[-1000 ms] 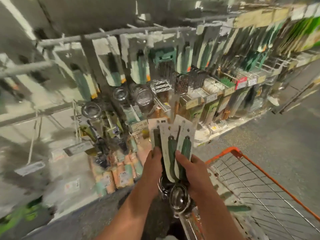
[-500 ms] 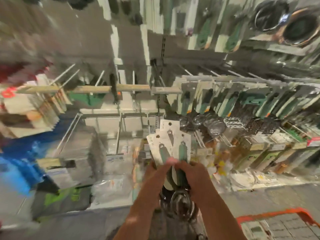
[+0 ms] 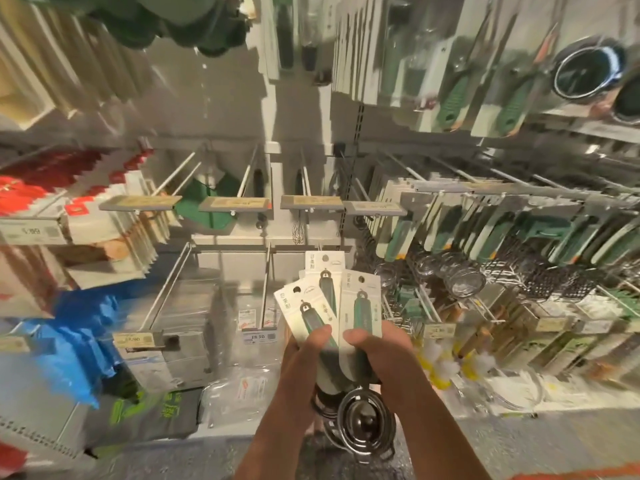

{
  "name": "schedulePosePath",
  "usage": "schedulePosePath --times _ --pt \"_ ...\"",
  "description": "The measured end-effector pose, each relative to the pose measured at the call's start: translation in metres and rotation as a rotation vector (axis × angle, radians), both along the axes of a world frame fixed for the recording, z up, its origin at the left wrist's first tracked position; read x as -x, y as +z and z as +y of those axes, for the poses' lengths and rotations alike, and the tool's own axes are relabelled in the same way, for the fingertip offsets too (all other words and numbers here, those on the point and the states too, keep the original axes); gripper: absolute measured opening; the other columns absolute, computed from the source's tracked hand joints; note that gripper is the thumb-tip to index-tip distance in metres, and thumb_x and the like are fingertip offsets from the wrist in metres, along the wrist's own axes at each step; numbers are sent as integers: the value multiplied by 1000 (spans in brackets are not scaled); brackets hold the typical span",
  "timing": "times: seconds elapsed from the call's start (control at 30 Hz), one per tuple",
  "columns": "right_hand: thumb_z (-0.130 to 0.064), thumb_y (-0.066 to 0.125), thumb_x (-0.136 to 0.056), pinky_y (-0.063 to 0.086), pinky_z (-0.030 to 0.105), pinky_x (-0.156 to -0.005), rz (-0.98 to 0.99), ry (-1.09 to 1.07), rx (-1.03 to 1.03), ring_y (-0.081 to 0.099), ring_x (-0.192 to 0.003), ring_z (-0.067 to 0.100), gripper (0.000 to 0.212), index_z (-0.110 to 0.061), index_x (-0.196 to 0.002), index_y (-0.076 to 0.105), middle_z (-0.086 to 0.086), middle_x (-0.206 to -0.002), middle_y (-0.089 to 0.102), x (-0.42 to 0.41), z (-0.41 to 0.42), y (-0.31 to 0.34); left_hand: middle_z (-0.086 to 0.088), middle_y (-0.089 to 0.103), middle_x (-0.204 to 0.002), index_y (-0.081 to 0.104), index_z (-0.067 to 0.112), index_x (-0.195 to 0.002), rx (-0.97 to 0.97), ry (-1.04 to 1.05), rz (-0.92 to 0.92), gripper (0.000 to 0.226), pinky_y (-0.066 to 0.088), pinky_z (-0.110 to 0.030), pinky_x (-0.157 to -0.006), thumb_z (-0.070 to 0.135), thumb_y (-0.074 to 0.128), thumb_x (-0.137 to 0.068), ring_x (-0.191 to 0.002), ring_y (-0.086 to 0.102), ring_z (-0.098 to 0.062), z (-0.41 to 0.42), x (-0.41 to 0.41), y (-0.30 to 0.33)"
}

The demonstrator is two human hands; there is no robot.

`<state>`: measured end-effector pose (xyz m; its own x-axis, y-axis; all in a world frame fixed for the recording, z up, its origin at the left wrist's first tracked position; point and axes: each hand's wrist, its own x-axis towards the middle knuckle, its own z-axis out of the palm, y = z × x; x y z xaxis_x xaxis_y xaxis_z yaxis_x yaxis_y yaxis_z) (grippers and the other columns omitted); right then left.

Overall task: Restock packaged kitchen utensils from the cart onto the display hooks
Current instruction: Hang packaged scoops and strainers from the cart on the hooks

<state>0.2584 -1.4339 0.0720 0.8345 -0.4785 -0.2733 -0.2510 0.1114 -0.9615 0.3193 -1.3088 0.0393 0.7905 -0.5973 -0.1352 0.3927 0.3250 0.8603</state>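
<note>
There is a single view, from a wide-angle camera worn on the person's head. It looks forward and steeply down at a shop wall of display hooks, which bends outward toward the edges of the frame. Both forearms rise from the bottom edge, so the hands sit close below the lens, the shelving stands a little beyond them, and floor shows lowest.

Three fanned utensil packs, two hands, four empty hooks.
</note>
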Motion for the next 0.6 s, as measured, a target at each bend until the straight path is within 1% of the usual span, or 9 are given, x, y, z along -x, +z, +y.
schedulePosePath --times 0.07,0.13,0.23,0.27,0.3,0.4,0.43,0.5,0.6 --pt "-10 70 -80 38 26 -46 -3 0 -31 50 -46 22 9 -3 -85 73 13 -58 55 0 -9 8 -27 63 -135 54 6 -143 11 -22 -13 53 47 -67 -105 30 58 -95 -122 62 -49 -5 -3 3" --pt "-4 66 -86 41 26 -47 -9 25 -3 54 -50 18 11 -6 -95 74 7 -62 59 -1 -24 13 -31 63 -132 56 4 -141 10 -33 -10 53 50 -65 -102 30 63 -95 -120 63 -51 -13 -4 7" --pt "-9 71 -86 49 30 -55 19 41 54 64 -61 17 14 -12 -99 73 5 -73 70 -1 -45 22 -41 64 -115 66 -5 -121 -36 -61 -19 54 55 -60 -94 36 77 -87 -108 62 -62 -28 -1 11" --pt "-9 72 -87 50 30 -58 16 33 44 67 -65 17 14 -15 -99 73 2 -76 73 0 -51 24 -39 65 -109 69 -5 -115 -55 -76 -25 54 56 -57 -91 39 79 -84 -105 63 -61 -32 0 11" --pt "-8 72 -88 51 29 -59 3 29 23 70 -69 17 16 -17 -100 74 2 -80 75 1 -58 24 -36 67 -109 71 -1 -114 -55 -82 -35 52 56 -56 -92 40 79 -84 -105 66 -57 -37 2 12" --pt "-8 73 -89 54 31 -63 -9 -29 -45 73 -83 21 20 -13 -109 70 6 -95 76 7 -73 21 -30 67 -123 60 2 -132 3 -65 -124 47 55 -57 -95 28 68 -93 -115 67 -48 -50 5 20" --pt "-10 74 -89 56 33 -66 -12 -53 -57 73 -86 22 22 -12 -111 68 6 -98 75 8 -77 20 -31 67 -122 57 -1 -134 13 -60 -153 48 57 -54 -93 25 65 -94 -114 66 -48 -53 5 24" --pt "-8 73 -91 59 38 -70 -41 -45 -82 75 -87 23 22 -9 -113 69 4 -96 77 9 -85 19 -31 68 -117 56 -3 -131 1 -32 -194 47 58 -48 -89 26 65 -95 -111 67 -48 -56 6 27" --pt "-4 68 -93 58 46 -77 -95 -15 -118 76 -93 34 20 -10 -112 73 11 -99 79 6 -93 20 -21 70 -125 55 5 -137 -57 -2 -185 40 54 -52 -98 24 64 -102 -116 67 -41 -60 7 29"
